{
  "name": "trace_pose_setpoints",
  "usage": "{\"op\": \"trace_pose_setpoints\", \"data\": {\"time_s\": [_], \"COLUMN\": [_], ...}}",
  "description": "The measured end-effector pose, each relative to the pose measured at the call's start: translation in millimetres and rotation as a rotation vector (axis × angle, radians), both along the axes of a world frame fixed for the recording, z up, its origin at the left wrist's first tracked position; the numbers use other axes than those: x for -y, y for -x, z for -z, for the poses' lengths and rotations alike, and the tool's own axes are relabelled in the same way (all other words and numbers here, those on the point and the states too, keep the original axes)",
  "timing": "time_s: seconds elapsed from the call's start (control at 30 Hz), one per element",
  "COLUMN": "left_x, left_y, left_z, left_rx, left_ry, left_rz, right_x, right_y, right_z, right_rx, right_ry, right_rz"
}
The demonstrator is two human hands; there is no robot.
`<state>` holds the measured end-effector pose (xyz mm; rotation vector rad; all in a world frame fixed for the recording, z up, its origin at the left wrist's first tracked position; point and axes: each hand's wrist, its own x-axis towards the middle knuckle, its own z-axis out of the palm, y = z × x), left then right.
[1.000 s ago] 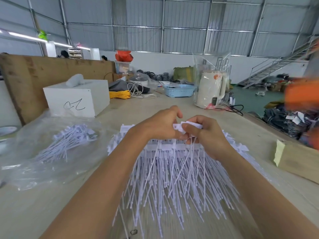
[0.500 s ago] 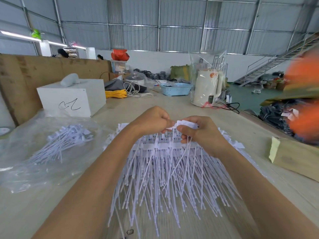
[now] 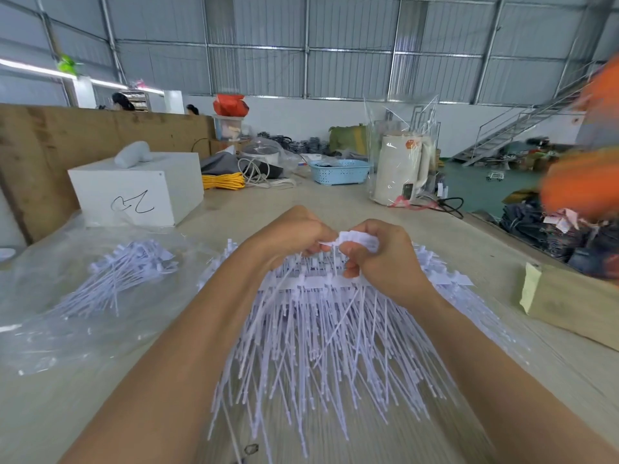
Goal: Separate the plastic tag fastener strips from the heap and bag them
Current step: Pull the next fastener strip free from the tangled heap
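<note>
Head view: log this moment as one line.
left hand: pinching strip | right hand: gripping bunch of white plastic tag fastener strips | white strip heap: below hands | clear plastic bag: holds strips, left

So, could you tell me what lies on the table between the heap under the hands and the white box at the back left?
In the head view, a clear plastic bag holding a bundle of separated strips lies between the heap and the white box.

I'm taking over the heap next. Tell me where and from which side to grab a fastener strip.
Grip a fastener strip by its flat head bar at the far end, coming from above, as the left hand and right hand pinch theirs. The thin tails fan toward you across the heap and likely tangle, so pulling them would probably drag neighbours.
</note>
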<state>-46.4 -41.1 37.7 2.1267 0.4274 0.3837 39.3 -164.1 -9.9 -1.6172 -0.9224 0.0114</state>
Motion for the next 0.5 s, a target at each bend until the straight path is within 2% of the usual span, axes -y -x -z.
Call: {"op": "trace_pose_setpoints", "data": {"time_s": [0.13, 0.23, 0.3, 0.37, 0.43, 0.5], "left_x": [-0.8, 0.0, 1.1, 1.8, 3.3, 6.6], "left_y": [0.9, 0.9, 3.1, 5.4, 6.2, 5.1], "left_z": [-3.3, -4.8, -7.1, -10.1, -11.8, -7.4], "left_rx": [-0.048, -0.077, -0.099, -0.104, -0.069, -0.077], "left_ry": [0.034, 0.025, 0.046, 0.036, -0.041, -0.141], "left_rz": [-0.024, -0.018, 0.018, 0.050, 0.042, 0.055], "right_x": [-0.9, -2.1, 0.8, 11.2, 21.2, 27.2], "right_y": [-0.2, -0.5, -5.9, -17.2, -27.5, -33.0], "right_z": [-0.2, 0.7, 1.3, -0.2, -3.3, -8.1], "right_rx": [0.226, 0.200, 0.038, -0.250, -0.512, -0.584], "right_ry": [0.048, 0.028, -0.026, -0.119, -0.210, -0.260], "right_rz": [0.115, 0.093, 0.106, 0.128, 0.046, -0.045]}}
